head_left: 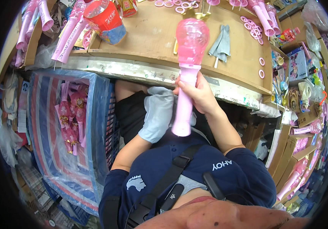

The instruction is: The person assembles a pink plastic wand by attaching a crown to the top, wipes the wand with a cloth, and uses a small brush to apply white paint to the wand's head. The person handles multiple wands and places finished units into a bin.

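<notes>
My right hand (201, 92), bare, is wrapped round the pink handle of a toy wand (193, 42). The wand stands nearly upright in view, with a clear pink bulb head and a gold crown (196, 15) at its top end. Over my lap, left of the handle, is my left hand (157, 114) in a pale grey glove. Its fingers are folded out of sight, so whether it holds anything is hidden. Beyond the wand, a grey cloth (220, 44) lies on the cardboard-lined worktable (148, 28).
Pink rings (252, 28) lie along the table's right and far sides. A red paper bucket (103, 21) stands at the left. A striped plastic-lined crate (96, 114) beside my left arm holds several pink wands (71, 118). Cardboard boxes (282, 152) are stacked at the right.
</notes>
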A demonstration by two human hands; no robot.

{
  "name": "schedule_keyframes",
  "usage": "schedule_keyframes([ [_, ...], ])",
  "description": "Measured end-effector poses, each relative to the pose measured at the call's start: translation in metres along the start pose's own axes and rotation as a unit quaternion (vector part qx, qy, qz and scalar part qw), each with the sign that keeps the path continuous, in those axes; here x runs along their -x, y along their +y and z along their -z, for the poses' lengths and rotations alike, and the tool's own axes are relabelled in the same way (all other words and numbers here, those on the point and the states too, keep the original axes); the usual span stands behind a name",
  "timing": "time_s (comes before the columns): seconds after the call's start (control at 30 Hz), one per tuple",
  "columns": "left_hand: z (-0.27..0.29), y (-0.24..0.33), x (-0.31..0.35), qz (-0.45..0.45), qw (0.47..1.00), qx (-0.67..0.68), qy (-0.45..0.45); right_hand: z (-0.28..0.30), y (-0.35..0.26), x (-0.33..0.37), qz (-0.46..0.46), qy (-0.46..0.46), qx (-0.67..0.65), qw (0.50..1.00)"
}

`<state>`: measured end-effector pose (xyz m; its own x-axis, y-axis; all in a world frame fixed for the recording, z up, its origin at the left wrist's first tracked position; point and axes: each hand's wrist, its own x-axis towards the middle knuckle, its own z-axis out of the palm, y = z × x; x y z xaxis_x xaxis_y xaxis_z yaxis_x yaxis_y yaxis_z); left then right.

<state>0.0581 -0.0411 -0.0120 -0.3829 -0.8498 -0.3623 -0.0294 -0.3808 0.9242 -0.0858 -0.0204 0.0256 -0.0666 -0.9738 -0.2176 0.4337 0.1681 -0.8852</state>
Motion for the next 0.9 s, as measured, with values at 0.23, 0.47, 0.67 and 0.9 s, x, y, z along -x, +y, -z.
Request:
schedule_keyframes([
  [0.23,0.024,0.038,-0.001,0.036,0.831,0.515,-0.208,-0.009,-0.011,0.035,0.029,0.047,0.352,0.934],
  [0.47,0.035,0.062,0.003,0.039,0.838,0.53,-0.125,-0.02,0.003,0.045,0.018,0.025,0.431,0.902],
  [0.67,0.034,0.051,-0.007,0.001,0.863,0.505,-0.026,-0.017,0.006,0.046,0.001,-0.018,0.469,0.883],
  [0.9,0.033,0.051,-0.008,-0.059,0.948,0.31,0.033,-0.005,0.012,0.04,-0.027,-0.149,0.356,0.922],
])
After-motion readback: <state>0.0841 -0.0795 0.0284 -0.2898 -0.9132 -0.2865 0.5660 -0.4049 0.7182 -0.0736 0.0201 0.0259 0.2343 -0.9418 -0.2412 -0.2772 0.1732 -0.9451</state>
